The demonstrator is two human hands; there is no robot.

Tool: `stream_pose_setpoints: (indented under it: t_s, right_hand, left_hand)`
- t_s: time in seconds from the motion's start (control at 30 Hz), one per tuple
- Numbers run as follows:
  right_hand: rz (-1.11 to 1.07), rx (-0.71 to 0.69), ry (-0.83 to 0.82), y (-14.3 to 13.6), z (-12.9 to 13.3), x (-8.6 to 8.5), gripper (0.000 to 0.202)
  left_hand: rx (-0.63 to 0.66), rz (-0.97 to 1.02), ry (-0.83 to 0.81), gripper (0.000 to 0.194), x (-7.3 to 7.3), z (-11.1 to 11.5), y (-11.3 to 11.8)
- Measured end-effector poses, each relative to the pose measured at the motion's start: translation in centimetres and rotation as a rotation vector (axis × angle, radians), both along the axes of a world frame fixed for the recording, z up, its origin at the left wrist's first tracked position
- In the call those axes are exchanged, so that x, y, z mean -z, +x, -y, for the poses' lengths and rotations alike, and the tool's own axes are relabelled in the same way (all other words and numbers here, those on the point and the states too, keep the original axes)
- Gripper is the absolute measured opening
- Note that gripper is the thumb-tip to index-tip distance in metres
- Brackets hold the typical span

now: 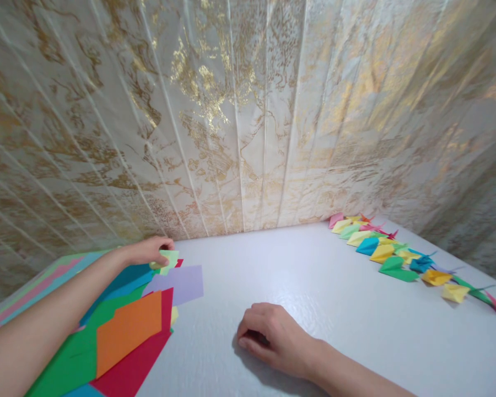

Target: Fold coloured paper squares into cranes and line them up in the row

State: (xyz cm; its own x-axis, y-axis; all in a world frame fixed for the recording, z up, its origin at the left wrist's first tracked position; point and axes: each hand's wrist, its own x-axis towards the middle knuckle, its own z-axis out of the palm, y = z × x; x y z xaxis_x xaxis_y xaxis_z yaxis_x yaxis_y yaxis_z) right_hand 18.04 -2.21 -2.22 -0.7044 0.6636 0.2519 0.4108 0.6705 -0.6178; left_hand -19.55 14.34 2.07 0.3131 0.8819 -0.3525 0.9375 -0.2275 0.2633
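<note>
My left hand [154,252] is stretched out to the far left of the white table. Its thumb and fingers pinch a small light green piece of paper [170,260]. Just below that hand lies a lilac sheet of paper [190,284], with a sliver of red paper [179,263] beside it. My right hand [273,333] rests on the table near the front middle, its fingers curled in loosely. A hollow shows between its thumb and fingers, and I see nothing held there.
Coloured sheets overlap along the left side, among them orange paper [128,331], red paper [143,361] and green paper [62,364]. Several folded paper figures [382,253] stand in rows on the white table [256,264] at the right. A gold-patterned curtain [240,110] hangs behind the table's far edge.
</note>
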Motion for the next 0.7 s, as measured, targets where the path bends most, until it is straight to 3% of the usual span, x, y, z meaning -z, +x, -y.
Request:
stream_pose_setpoints:
  t_s: [0.2, 0.33, 0.47, 0.53, 0.6, 0.63, 0.7]
  right_hand:
    - [-0.012, -0.005, -0.018, 0.1, -0.1, 0.0, 0.009]
    - [-0.048, -0.004, -0.049, 0.1, 0.1, 0.1, 0.009]
    - [-0.201, 0.069, -0.037, 0.8, -0.2, -0.2, 0.019]
    - [-0.312, 0.194, 0.057, 1.5, -0.5, -0.9, 0.033]
    - [-0.334, 0.318, 0.158, 2.4, -0.9, -2.0, 0.046]
    - [-0.285, 0.336, 0.184, 2.8, -1.0, -2.7, 0.050]
    - [-0.104, 0.242, 0.158, 3.8, -1.0, -3.8, 0.046]
  left_hand:
    - [-0.041, 0.155, 0.125, 0.034, -0.9, -0.1, -0.3]
    - [-0.185, 0.311, 0.451, 0.033, -3.0, 0.3, 0.4]
    - [-0.268, 0.523, 0.791, 0.020, -4.2, 3.4, 4.7]
    - [-0.224, 0.633, 0.813, 0.016, -3.4, 6.7, 8.3]
    - [-0.172, 0.706, 0.724, 0.013, -1.6, 10.7, 12.4]
    - [-0.146, 0.728, 0.657, 0.013, -0.5, 12.7, 14.4]
    - [-0.097, 0.761, 0.534, 0.012, 1.7, 16.2, 17.6]
